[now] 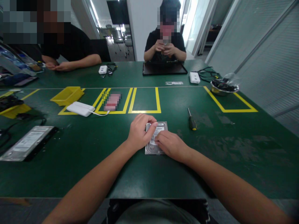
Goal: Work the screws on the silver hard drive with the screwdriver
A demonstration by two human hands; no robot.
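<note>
Far left, flat on the green surface [93, 161]: a second disk unit [28, 143] on a dark pad, well apart from both hands. Behind it, a yellow tray [14, 110]; further right, a yellow bin [67, 95] sitting across a tape line, with a white box [80, 109] and its thin cable just in front. Then yellow taped rectangles [144, 111], one with a blurred pink item [112, 101] inside, the next bare. Near the middle of the surface, close to the near edge: the left hand [140, 132], fingers curled over the top left corner of the hard drive [161, 127], gripping it by that edge. Lying flat, label up, just below the bare rectangle: the hard drive itself, partly hidden under both hands. Laid across its lower half: the right hand [171, 145], loose rather than clenched, fingertips pressing on the label, closed round nothing. To the right, near but apart from the drive: a screwdriver [192, 119] with a black and yellow handle, tip pointing away. Across the surface, a black tray [163, 68] in front of a seated person holding something small in both hands; another person's forearms resting at the far left. Further right, a white adapter [194, 77] with black cable and a metal bowl [224, 87] at the corner of a taped area.
</note>
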